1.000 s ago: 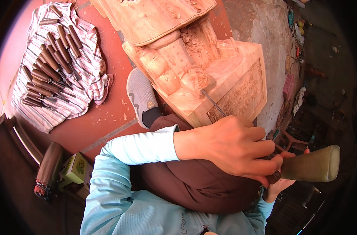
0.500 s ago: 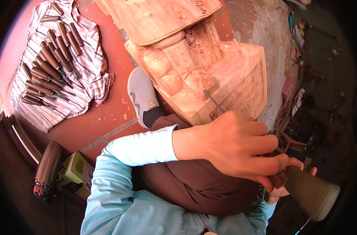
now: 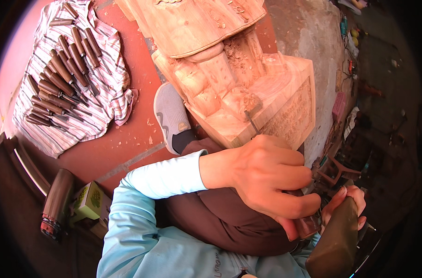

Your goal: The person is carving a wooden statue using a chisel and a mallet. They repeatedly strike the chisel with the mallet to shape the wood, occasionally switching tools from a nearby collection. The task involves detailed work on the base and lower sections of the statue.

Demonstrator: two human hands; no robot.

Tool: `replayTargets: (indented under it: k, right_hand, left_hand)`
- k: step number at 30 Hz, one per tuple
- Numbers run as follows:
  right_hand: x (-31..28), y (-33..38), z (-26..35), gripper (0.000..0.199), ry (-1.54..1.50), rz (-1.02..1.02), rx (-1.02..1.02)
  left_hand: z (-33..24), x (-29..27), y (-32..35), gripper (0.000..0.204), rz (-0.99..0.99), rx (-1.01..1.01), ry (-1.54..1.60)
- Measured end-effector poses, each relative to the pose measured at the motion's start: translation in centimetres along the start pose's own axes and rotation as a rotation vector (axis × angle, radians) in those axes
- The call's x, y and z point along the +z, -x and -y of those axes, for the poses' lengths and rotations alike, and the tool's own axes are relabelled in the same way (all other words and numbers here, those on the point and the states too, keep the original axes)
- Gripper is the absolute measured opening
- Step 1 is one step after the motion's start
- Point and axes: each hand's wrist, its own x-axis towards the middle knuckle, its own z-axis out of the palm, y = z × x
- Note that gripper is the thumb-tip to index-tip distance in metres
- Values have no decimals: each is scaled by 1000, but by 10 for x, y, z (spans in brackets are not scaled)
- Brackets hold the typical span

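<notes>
My left hand (image 3: 269,178) is closed round the brown wooden handle of a carving chisel (image 3: 252,123). Its thin metal shank runs up from my fist, and its tip touches the rounded front of a carved foot on a pale wooden sculpture (image 3: 211,78). At the lower right my right hand (image 3: 347,201) grips a heavy brownish mallet (image 3: 333,241), its head tilted downward beside the chisel's butt end and apart from it. The mallet's handle is mostly hidden by my fingers. Curled shavings lie in the sculpture's recesses.
On a striped cloth (image 3: 113,99) at the left lie several carving tools (image 3: 60,69) with brown handles. A grey shoe (image 3: 170,111) rests on the red tiled floor (image 3: 139,69) beside the sculpture. A small green-and-white box (image 3: 88,201) and a dark brown cylinder (image 3: 58,199) are at lower left.
The mallet has swung down and leftward, its head turning away from the chisel's end. My left hand and the chisel have shifted slightly left, and the view has moved a little.
</notes>
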Motion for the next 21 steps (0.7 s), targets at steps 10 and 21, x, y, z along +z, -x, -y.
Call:
replayTargets:
  k: [10,21]
  right_hand:
    - [1,25,-12,36,-272,-58,321]
    - [42,24,-41,23,-553,-91,814]
  left_hand:
    - [-18,11,-13,33,143,58,-138]
    - [51,74,-6,27,313,-340,-696]
